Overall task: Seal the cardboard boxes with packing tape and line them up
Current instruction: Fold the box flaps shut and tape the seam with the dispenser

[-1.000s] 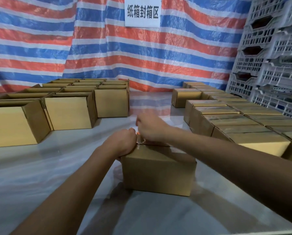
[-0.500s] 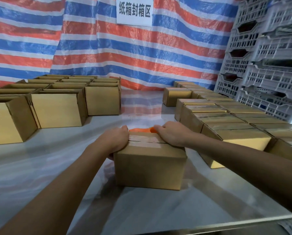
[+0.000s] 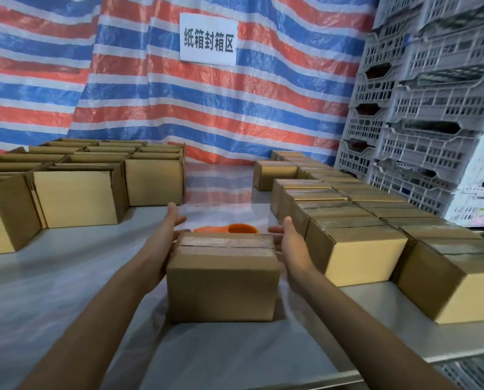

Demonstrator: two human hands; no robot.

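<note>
Seen from the head camera, a taped cardboard box (image 3: 221,277) is sitting on the pale desk (image 3: 66,277) directly in front of the person, a strip of tape running along its top seam. The left grip (image 3: 164,235) and right grip (image 3: 288,243) are flanking its short ends, both wide with fingers straight and holding nothing; whether the palms are touching the cardboard cannot be told. Just behind the box an orange tape dispenser (image 3: 229,229) is lying on the desk, its lower part being hidden by the box's top edge. Rows of sealed boxes (image 3: 359,254) are crowding the desk just beside the right grip, while open boxes (image 3: 77,201) are standing in rows well apart on the left. A red, white and blue striped tarp (image 3: 235,108) is hanging behind, carrying a white sign (image 3: 208,38), and grey plastic crates (image 3: 432,108) are towering in stacks at the right.
</note>
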